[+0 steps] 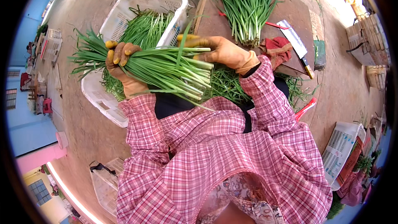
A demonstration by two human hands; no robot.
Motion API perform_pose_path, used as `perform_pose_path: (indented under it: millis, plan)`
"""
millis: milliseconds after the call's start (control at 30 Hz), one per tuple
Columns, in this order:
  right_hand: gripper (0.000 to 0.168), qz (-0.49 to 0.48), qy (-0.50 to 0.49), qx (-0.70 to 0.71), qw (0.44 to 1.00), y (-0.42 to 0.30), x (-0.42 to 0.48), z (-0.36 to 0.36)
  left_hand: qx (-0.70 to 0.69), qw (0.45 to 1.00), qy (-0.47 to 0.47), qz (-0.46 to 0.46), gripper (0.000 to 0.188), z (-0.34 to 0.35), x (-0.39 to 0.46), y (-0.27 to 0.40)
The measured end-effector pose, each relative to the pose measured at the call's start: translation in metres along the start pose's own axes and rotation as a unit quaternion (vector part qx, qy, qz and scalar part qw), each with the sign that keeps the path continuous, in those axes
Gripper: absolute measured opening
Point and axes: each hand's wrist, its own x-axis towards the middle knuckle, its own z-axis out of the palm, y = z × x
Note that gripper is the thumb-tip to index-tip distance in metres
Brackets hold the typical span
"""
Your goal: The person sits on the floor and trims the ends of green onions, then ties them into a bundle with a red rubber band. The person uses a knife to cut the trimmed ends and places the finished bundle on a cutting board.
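My left hand (122,59), in a stained glove with yellow fingertips, grips a bunch of garlic chives (161,65) around its leafy part. Its pale stem ends point right, above my lap. My right hand (222,51), gloved too, is at those stem ends with its thumb and forefinger apart. A single chive leaf (182,48) stands up across its blurred fingertips; whether they hold it is unclear. More loose chives (146,26) fill part of a white plastic crate (107,105) beyond my left hand. Leaf scraps (224,84) lie below the bunch.
On a low brown board (290,9) to the right lie a large chive bundle (245,6), a cleaver (293,39) and a red cloth (278,49). Red ties (306,109) are by my right elbow. Further crates (342,149) stand on the right; a plastic basket (107,183) is at lower left.
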Motion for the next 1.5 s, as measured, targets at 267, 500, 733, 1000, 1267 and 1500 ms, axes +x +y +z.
perform_pose_path:
  millis: [267, 500, 733, 1000, 1267, 1500]
  plan:
    - [0.017, 0.301, 0.045, -0.215, 0.928, -0.004, -0.064, -0.011, 0.054, 0.998, 0.021, 0.026, 0.018, -0.008, -0.006, 0.024]
    - [0.046, -0.138, 0.251, -0.531, 0.798, -0.027, -0.054, 0.036, 0.143, 0.985, 0.07, 0.071, 0.023, -0.025, 0.005, 0.039]
    - [0.019, -0.177, 0.153, -0.567, 0.79, -0.032, -0.016, 0.074, 0.157, 0.982, 0.086, 0.067, 0.021, -0.025, 0.017, 0.024]
    - [0.048, 0.189, 0.174, -0.324, 0.911, 0.0, -0.1, 0.036, 0.166, 0.964, 0.138, 0.157, 0.019, -0.041, 0.009, 0.053]
    - [0.017, 0.262, 0.072, -0.125, 0.954, -0.007, -0.053, 0.085, 0.152, 0.966, 0.127, 0.166, 0.017, -0.03, 0.015, 0.034]
    - [0.024, 0.053, 0.274, -0.422, 0.863, 0.034, -0.09, 0.051, 0.182, 0.956, 0.09, 0.211, 0.019, -0.023, 0.016, 0.072]
